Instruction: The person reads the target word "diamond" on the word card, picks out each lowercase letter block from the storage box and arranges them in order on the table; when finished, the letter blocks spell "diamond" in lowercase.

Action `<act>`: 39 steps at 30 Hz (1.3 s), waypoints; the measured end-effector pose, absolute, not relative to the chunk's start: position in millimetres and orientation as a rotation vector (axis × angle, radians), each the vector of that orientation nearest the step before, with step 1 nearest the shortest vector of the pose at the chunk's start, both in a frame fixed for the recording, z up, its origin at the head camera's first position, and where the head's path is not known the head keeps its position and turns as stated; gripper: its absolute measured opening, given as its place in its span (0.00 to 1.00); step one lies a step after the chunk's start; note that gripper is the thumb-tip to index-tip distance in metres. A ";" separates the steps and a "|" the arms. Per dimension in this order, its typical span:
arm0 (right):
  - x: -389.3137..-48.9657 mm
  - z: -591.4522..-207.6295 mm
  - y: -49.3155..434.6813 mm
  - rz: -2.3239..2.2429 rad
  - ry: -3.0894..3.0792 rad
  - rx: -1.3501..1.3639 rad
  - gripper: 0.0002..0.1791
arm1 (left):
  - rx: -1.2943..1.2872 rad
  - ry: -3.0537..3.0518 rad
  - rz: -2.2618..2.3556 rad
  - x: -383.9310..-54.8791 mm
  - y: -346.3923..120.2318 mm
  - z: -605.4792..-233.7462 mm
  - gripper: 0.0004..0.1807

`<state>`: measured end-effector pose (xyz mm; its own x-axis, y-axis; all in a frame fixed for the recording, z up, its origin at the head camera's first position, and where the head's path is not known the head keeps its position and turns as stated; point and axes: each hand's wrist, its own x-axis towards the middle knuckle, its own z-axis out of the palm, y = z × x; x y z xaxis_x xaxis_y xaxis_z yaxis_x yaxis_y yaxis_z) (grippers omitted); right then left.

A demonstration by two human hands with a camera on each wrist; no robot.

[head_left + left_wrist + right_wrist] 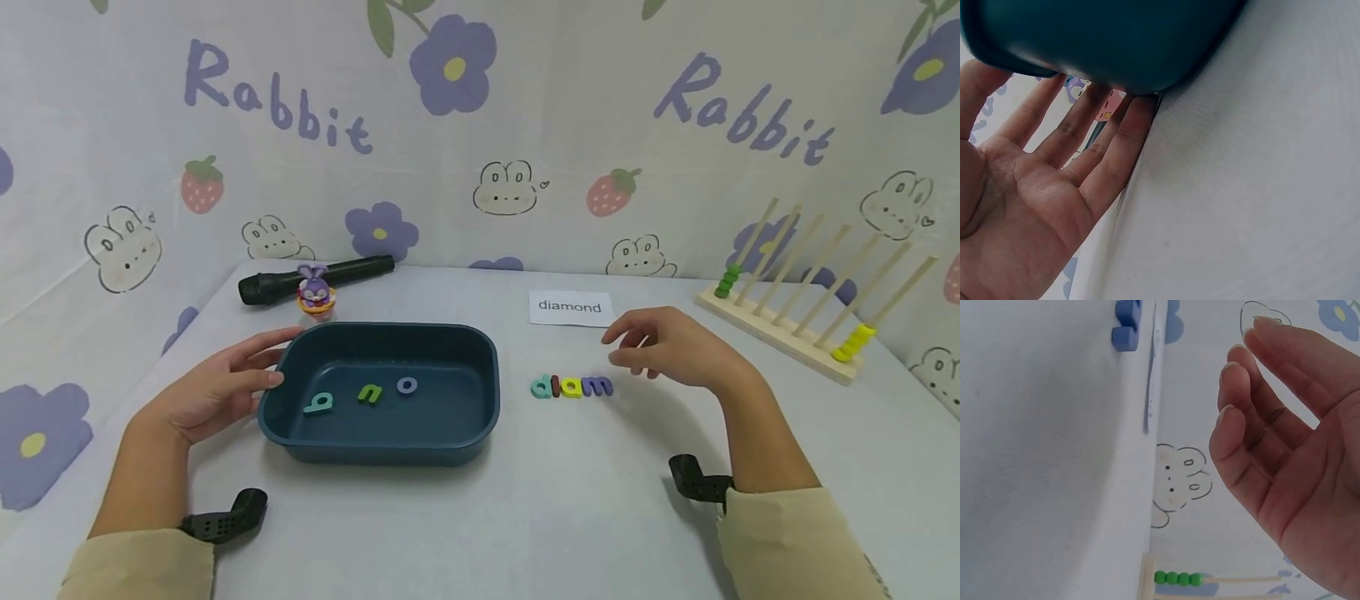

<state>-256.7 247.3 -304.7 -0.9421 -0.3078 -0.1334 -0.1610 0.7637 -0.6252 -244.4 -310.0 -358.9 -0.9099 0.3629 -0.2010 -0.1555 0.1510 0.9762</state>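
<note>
Rightward of the dark teal tray (378, 455), on the worktop (540, 508): one row of letters (578, 387) reading "diam", long axis running away from the tray's side; right hand (671, 346) nearer, off the row's far end, fingers loosely bent, nothing held. Right of the tray, behind the row: white card (570, 308) printed "diamond". At the tray's left wall: left hand (225, 387), fingers nearly straight, touching, thumb at rim. Inside the tray, set apart: teal letter (315, 409), identity uncertain; green n (367, 390); blue o (400, 386).

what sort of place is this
Likely a children's learning or play table, judging by the printed "diamond" card, the coloured letter pieces reading "diam" and the wooden bead rack.
</note>
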 end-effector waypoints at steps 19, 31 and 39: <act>-262.7 -265.2 199.9 -0.904 2.758 -0.561 0.15 | 0.210 2.023 1.826 -248.7 -302.5 -350.9 0.38; -280.2 -252.6 144.0 -0.911 2.652 -0.725 0.14 | 0.185 2.024 1.842 -242.1 -309.1 -355.3 0.38; -284.9 -248.0 109.6 -0.908 2.596 -0.756 0.14 | 0.166 2.042 1.835 -241.3 -309.5 -355.6 0.38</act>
<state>-284.9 109.6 -248.0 -0.8207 -0.5636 -0.0943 -0.3819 0.6638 -0.6431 -241.3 -309.5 -355.6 -0.9174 0.3405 -0.2058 -0.1685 0.1360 0.9763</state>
